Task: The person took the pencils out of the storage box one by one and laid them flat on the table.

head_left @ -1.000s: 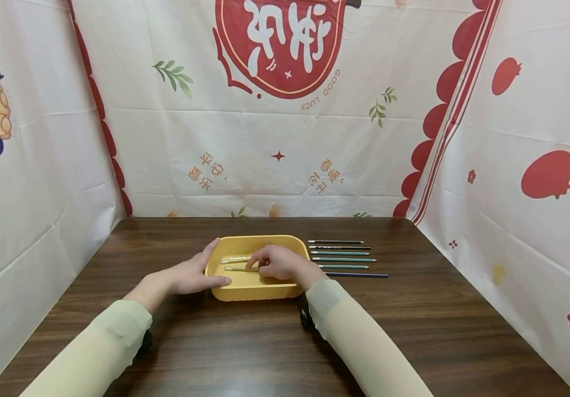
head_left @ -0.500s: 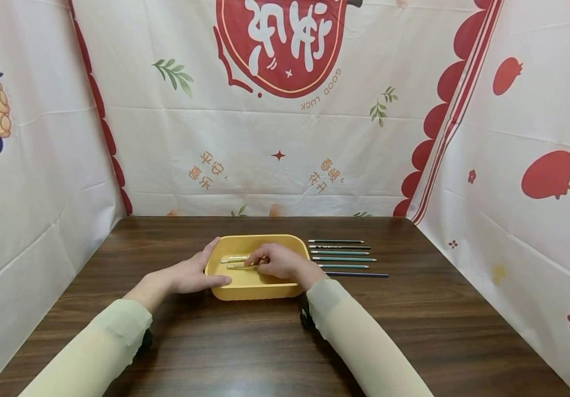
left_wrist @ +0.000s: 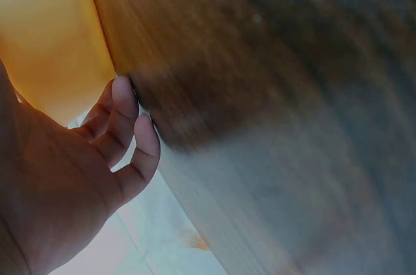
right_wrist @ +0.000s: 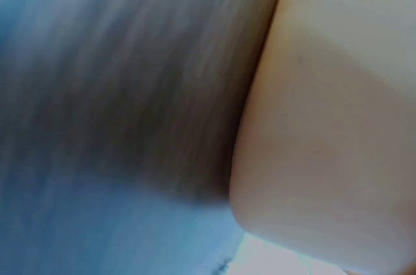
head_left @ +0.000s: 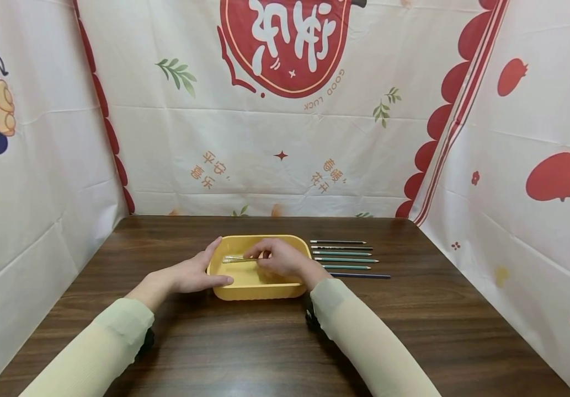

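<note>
A yellow plastic bin (head_left: 260, 293) stands on the table. My left hand (head_left: 197, 273) holds its left end, with the thumb over the rim and fingers (left_wrist: 123, 109) bent against the outer wall in the left wrist view. Inside the bin, my right hand (head_left: 282, 258) pinches thin sticks with pale, shiny ends (head_left: 234, 259) between thumb and fingertips. Two such sticks seem to lie close together; their right parts are hidden behind the hand. In the right wrist view only the blurred bin wall (right_wrist: 325, 125) shows, not the fingers.
Right of the bin lies a row of several pencils (head_left: 346, 259), roughly parallel, teal and black. A dark blue one (head_left: 359, 275) is nearest me. A printed cloth (head_left: 285, 176) surrounds the wooden table (head_left: 245, 342) at the back and sides.
My right hand has moved slightly away from me inside the bin. The nearer stick has shifted with it, up alongside the farther one. The left hand keeps its place.
</note>
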Tool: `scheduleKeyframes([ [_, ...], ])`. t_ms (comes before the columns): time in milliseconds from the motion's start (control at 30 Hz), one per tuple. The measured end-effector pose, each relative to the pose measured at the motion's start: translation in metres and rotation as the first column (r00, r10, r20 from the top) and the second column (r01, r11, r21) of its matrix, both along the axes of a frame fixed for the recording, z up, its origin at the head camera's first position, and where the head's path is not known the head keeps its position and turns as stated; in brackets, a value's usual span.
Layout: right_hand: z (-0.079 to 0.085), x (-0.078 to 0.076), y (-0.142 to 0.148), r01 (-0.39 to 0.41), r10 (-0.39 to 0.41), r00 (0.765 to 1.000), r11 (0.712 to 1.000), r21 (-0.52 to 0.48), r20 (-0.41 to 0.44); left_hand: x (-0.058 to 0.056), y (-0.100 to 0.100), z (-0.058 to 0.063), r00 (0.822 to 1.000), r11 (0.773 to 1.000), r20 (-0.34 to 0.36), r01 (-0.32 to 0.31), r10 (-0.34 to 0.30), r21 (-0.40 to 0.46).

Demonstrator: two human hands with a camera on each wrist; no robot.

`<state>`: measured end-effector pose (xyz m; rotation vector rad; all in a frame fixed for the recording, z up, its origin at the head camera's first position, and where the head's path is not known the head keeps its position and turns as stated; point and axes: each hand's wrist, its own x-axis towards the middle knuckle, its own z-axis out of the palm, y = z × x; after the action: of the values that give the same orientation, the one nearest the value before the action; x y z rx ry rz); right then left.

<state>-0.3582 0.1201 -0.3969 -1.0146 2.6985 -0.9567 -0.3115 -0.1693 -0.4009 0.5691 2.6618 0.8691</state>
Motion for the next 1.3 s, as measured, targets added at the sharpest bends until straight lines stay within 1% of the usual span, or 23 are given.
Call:
scheduleKeyframes([
  [133,0.011,0.001,0.003,0.012,-0.013,1.000,0.999,-0.044,-0.022,0.000,0.001,0.000,1.000,1.000,0.009,0.003,-0.003,-0.002],
  [300,0.036,0.002,0.014,0.018,-0.024,0.997,0.996,-0.086,-0.068,-0.001,0.001,0.000,1.000,1.000,0.004,0.015,-0.015,0.010],
  [433,0.052,0.006,0.029,0.008,-0.016,0.996,0.995,-0.097,-0.092,-0.002,0.000,0.000,1.000,1.000,0.001,0.018,-0.018,0.013],
  [533,0.057,0.010,0.045,0.020,-0.029,0.994,0.996,-0.090,-0.101,-0.003,0.000,0.000,1.000,1.000,-0.003,0.020,-0.020,0.006],
  [633,0.057,0.015,0.065,0.042,-0.051,0.993,0.995,-0.086,-0.105,-0.004,-0.001,0.001,1.000,1.000,-0.012,0.022,-0.022,-0.003],
  [733,0.053,0.019,0.087,0.067,-0.076,0.991,0.994,-0.085,-0.107,-0.004,-0.001,0.002,1.000,1.000,-0.017,0.022,-0.022,-0.005],
  [967,0.041,0.028,0.140,0.143,-0.148,0.986,0.987,-0.075,-0.076,-0.003,0.000,0.001,1.000,1.000,-0.015,0.026,-0.026,-0.004],
  [1133,0.032,0.033,0.175,0.191,-0.196,0.977,0.979,-0.065,-0.083,-0.002,0.000,0.000,1.000,1.000,-0.013,0.028,-0.028,-0.004],
  [1233,0.025,0.037,0.194,0.208,-0.211,0.975,0.977,-0.055,-0.065,-0.002,0.000,0.000,1.000,1.000,-0.011,0.028,-0.028,-0.012],
  [1300,0.020,0.039,0.203,0.213,-0.215,0.976,0.976,-0.047,-0.037,-0.002,0.000,0.000,1.000,1.000,-0.012,0.027,-0.027,-0.015],
])
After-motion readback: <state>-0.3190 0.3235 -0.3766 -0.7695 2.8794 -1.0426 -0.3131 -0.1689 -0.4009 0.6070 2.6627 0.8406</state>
